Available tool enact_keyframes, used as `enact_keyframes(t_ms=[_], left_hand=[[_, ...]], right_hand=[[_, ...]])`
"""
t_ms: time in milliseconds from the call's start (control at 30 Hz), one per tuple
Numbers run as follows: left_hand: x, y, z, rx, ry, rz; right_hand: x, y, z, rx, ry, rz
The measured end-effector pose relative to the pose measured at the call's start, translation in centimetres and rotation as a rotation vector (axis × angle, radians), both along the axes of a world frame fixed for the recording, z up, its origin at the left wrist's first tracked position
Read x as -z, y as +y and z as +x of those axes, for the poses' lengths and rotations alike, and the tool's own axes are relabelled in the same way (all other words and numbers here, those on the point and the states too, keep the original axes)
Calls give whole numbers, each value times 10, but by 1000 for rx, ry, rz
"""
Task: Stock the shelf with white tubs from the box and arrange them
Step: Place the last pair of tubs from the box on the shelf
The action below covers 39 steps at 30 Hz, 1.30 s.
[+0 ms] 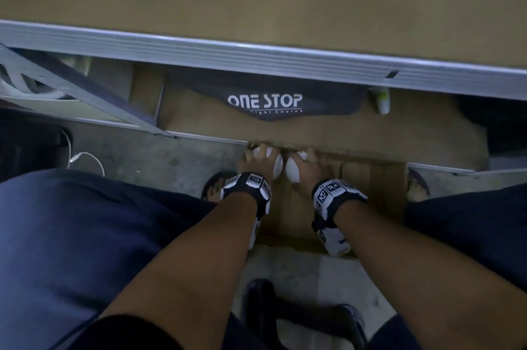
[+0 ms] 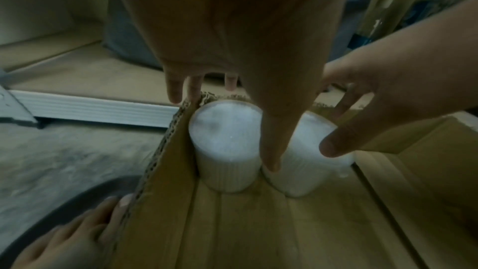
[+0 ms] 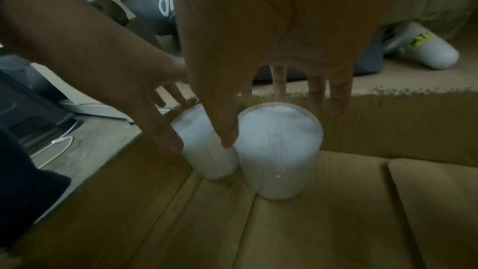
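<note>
Two tubs under spread hands.

Dim, grainy, softly blurred wide-angle views.

Two white tubs stand upright side by side in the far left corner of an open cardboard box, touching or nearly so. Each is a tall clear cylinder packed with white sticks, the white ends showing at the top. The left tub sits tight against the box's left wall; the right tub stands just beside it. The box floor is bare brown flaps. The shelf, edged with a pale metal rail, runs just beyond the box.
</note>
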State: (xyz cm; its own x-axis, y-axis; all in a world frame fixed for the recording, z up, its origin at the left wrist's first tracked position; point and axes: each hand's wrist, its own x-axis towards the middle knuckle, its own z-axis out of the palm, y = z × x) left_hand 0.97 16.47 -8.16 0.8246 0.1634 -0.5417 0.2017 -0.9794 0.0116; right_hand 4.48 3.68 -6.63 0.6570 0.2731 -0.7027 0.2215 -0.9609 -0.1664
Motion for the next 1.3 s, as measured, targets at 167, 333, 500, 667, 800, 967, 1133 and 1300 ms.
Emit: enact_keyframes(t_ms=[167,333,500,667,800,967,1133,1300], left_hand=[[18,3,9,35,-45,-57],[14,-2,5,91,-99,47],[12,-3,7,59,-81,72],[4,-2,3,-58,-33,-11],[-6,-1,0,-137,24,-87],[-40,1,-2,-147,55,-135],[-87,4,7,-78,3,-166],[-150,5,18,9,-74,-204]], right_hand=[[13,0,-3,-10,-44,-11],[16,1,-2,1,-60,-9],[13,0,-1,12,-50,-2],[1,-7,-3,18,-40,8],[-20,-10,-5,34,-39,24],[-63,-13,-4,31,-75,28],[-127,-15,-1,-4,-83,8],[-190,-22,-2,-31,-139,58]])
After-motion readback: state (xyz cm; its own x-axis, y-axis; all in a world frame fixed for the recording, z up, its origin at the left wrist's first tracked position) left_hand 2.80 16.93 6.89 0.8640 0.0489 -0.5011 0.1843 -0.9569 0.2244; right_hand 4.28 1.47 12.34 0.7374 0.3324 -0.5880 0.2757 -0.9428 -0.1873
